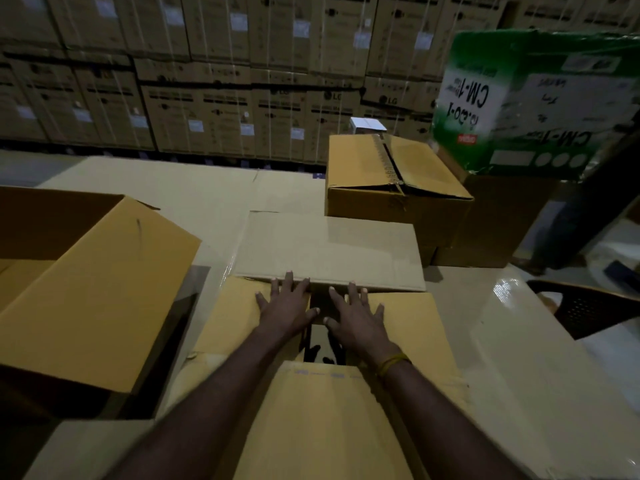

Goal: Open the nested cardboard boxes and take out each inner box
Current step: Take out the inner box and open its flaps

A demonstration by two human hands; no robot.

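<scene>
Two hands, left hand (285, 308) and right hand (358, 318), lie flat with fingers spread on the side flaps of the cardboard box (235, 320) directly below, its far flap (329, 252) folded outward.

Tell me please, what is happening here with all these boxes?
A person is opening a cardboard box on a table. The left hand and right hand lie flat with spread fingers on its two inner flaps, a dark gap between them. The far flap is already folded back. An open box stands to the left, a closed one behind.
</scene>
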